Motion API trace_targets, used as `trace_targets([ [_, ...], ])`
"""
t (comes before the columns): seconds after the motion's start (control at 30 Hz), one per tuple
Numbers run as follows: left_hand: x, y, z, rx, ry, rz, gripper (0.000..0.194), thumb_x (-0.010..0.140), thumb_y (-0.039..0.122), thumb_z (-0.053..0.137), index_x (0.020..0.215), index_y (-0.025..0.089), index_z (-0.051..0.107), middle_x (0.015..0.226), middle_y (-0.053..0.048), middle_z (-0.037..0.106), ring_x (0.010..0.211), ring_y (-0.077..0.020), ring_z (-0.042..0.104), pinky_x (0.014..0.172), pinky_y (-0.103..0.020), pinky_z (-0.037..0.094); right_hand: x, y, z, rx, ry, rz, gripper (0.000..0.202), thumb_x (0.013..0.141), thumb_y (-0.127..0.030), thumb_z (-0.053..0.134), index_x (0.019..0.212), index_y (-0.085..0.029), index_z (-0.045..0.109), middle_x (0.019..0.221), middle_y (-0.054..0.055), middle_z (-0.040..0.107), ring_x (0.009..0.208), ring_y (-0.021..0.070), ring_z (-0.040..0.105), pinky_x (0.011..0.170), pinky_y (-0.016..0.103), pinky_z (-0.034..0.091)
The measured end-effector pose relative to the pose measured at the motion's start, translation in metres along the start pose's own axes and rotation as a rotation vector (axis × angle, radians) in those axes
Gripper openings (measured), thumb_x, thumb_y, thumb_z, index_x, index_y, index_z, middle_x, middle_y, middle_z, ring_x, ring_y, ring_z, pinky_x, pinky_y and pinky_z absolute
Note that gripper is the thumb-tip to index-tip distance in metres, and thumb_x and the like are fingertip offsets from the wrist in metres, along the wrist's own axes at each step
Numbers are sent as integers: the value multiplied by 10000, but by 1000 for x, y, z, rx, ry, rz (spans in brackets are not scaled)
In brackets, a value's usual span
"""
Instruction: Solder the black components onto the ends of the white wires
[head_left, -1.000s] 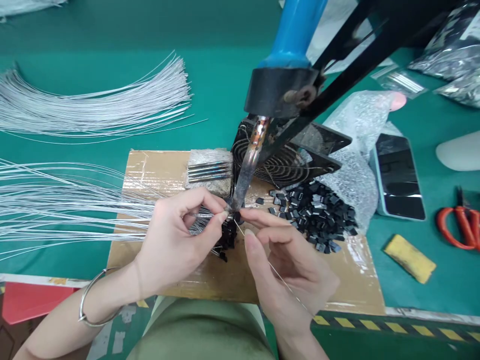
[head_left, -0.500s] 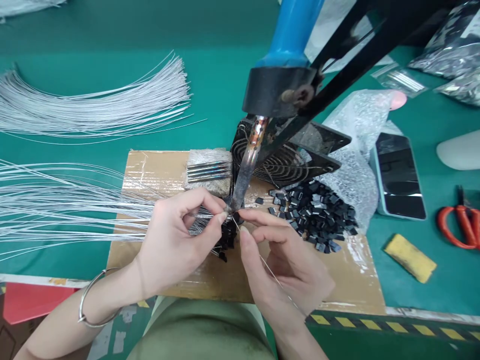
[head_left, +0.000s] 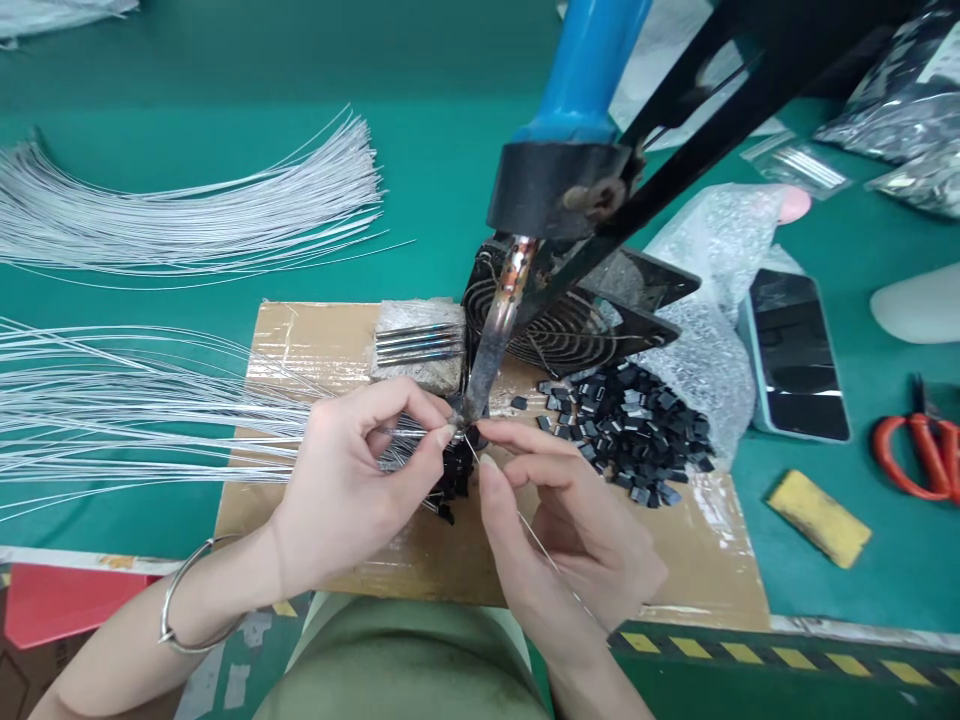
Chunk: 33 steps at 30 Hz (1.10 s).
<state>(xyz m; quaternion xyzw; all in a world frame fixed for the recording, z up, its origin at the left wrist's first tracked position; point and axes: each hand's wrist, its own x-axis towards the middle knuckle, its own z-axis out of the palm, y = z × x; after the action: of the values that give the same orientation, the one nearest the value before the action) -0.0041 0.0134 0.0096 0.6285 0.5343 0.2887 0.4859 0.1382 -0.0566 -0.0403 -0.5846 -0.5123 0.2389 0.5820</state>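
Observation:
My left hand (head_left: 360, 490) is closed in a pinch on a thin grey wire, its end held under the tip of a soldering iron (head_left: 495, 345) clamped point-down. Between the thumb and fingers of my right hand (head_left: 577, 530) runs a fine strand of solder wire (head_left: 553, 563), its upper end meeting the iron's tip. The exact joint under the tip is too small and covered to make out. Just below the fingertips, black connector-like pieces (head_left: 456, 472) lie partly hidden by my left hand. Loose grey wires (head_left: 150, 410) stretch leftward from that hand.
A cardboard sheet (head_left: 300, 335) underlies the work. Behind the iron stands a black fan (head_left: 570, 325); a wrapped block (head_left: 416, 375) carries metal rods. Small black parts (head_left: 637, 430) are heaped rightward, near a phone (head_left: 799, 355), yellow sponge (head_left: 820, 517) and red-handled pliers (head_left: 911, 455). Another wire bundle (head_left: 225, 220) lies far left.

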Motion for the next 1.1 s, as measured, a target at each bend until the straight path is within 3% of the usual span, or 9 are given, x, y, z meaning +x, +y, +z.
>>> trace_targets([
  [0.83,-2,-2,0,0,0,34,105,885,156,654,795,169,706,866,-53,793,809,-215,754,587,-295,494,1,0,2,20,19,-4,181,922,-45,711,894,-223,692,1062,66,806,965,193,780,887,347,641],
  [1.1,1,-2,1,3,-8,50,113,889,137,661,793,175,708,847,-39,787,735,-176,708,584,-291,484,1,2,2,35,18,-11,193,911,-29,717,903,-221,701,1053,51,804,957,185,776,893,346,635],
])
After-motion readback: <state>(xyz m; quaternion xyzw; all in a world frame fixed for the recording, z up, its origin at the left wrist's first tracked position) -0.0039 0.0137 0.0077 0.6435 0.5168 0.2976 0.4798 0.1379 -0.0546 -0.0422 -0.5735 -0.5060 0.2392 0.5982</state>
